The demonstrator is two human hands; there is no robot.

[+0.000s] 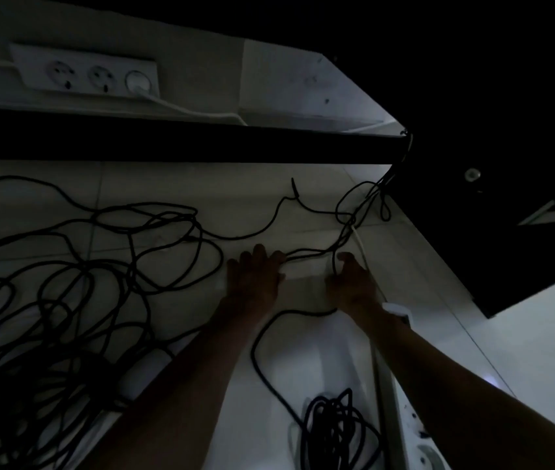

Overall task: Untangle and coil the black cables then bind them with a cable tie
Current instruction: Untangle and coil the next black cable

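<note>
The scene is dim. Black cables (106, 252) sprawl in tangled loops over the pale floor at the left and centre. A coiled bundle of black cable (337, 432) lies at the bottom, with one strand curving up toward my hands. My left hand (255, 276) lies on the floor with its fingers stretched forward, touching a black strand at its fingertips. To its right, my right hand (350, 279) has its fingers curled round a black strand (337, 242) that runs up to the right corner. No cable tie can be made out.
A white power strip (86, 72) with a white plug in it sits on a ledge at the top left. A dark bar (181, 144) crosses below it. Dark furniture (506, 164) fills the right. A white object (140, 371) lies among the cables at the lower left.
</note>
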